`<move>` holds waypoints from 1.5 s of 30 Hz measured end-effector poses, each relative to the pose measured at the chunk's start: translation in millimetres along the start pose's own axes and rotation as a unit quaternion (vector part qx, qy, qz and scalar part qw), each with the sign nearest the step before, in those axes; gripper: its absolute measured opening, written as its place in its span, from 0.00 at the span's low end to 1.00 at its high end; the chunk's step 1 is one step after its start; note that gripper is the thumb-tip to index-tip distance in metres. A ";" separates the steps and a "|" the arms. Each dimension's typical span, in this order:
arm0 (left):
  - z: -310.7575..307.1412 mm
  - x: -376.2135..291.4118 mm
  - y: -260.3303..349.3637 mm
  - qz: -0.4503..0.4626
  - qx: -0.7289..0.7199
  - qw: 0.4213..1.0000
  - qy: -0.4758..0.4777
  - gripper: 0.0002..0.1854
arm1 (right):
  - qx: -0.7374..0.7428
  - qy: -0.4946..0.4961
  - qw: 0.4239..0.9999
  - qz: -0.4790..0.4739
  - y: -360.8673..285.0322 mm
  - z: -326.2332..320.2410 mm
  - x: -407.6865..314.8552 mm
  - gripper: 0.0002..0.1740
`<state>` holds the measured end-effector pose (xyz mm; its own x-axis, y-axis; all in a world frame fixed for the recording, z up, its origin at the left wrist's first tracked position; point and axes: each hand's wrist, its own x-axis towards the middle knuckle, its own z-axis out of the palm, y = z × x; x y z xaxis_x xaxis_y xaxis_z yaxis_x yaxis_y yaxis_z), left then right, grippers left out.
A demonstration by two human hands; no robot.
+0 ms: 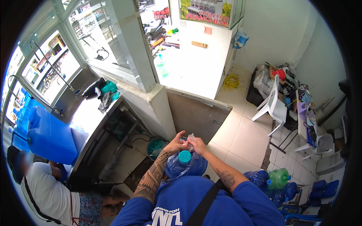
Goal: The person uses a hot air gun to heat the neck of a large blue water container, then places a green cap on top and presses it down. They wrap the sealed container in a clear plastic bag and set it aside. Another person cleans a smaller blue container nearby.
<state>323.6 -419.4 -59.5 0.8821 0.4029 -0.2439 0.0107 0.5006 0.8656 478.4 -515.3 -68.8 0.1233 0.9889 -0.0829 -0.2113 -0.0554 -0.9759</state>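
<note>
My right hand [198, 146] grips a small crumpled piece of clear plastic film [191, 139]. The thumb and a finger of my left hand [176, 144] meet at the film's lower left side, while another finger points up and away. Both hands are close together just beyond a large blue water jug [198, 166], which stands upright right in front of my body. A teal cap [185, 156] covers the jug's neck, below my hands in the picture. My fingers partly hide the film.
Left, a person in a white shirt [53, 195] stands by a metal counter [93, 124] bearing a blue container [52, 135] and a heat gun [93, 88]. A teal basin [157, 147] sits below. Ahead is a low partition [192, 115]; right are a white chair [271, 104] and several jugs [278, 178].
</note>
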 end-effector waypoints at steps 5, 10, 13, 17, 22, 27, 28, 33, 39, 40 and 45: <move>13.2 1.6 1.9 0.056 0.139 0.980 0.128 0.44 | 0.013 -0.007 0.997 0.073 -8.5 -0.6 -5.9 0.20; 19.0 3.9 8.7 0.002 0.187 0.979 0.084 0.26 | 0.082 -0.003 0.993 0.090 -9.8 -5.8 -6.5 0.17; 15.2 -0.7 13.6 0.025 0.127 0.989 0.074 0.22 | -0.082 0.036 0.996 -0.004 -7.1 -7.4 -5.3 0.15; 14.6 -11.0 25.6 0.085 0.240 0.961 0.104 0.19 | -0.213 0.058 0.970 -0.105 -12.9 -3.0 -12.1 0.15; 23.8 -25.7 41.0 0.153 0.472 0.864 0.090 0.12 | -0.619 0.073 0.755 -0.204 -44.2 -8.3 -27.7 0.13; 9.7 -43.1 46.6 0.214 0.557 0.801 0.049 0.07 | -0.680 -0.083 0.710 -0.163 -52.1 -17.7 -48.9 0.05; 3.9 -48.3 45.2 0.167 0.565 0.806 0.057 0.08 | -0.639 -0.121 0.748 -0.130 -47.8 -20.2 -58.3 0.05; -9.3 -57.6 27.2 0.171 0.598 0.782 0.025 0.07 | -0.618 -0.137 0.769 -0.093 -18.8 -34.3 -85.8 0.09; 8.5 -47.0 21.1 0.087 0.653 0.745 0.100 0.05 | -0.243 0.061 0.968 -0.020 -2.1 -16.7 -54.0 0.16; 13.4 -43.7 21.2 0.108 0.614 0.775 0.099 0.07 | -0.208 0.070 0.976 -0.004 -5.1 -15.3 -44.9 0.20; 13.5 -39.4 24.5 0.095 0.490 0.854 0.144 0.18 | 0.134 0.093 0.986 0.026 -13.4 17.4 0.5 0.25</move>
<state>295.4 -433.3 -22.8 0.7604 0.6487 -0.0324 0.3939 -0.4209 0.8171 464.4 -511.7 -52.2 0.2765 0.9419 -0.1906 -0.4667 -0.0418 -0.8834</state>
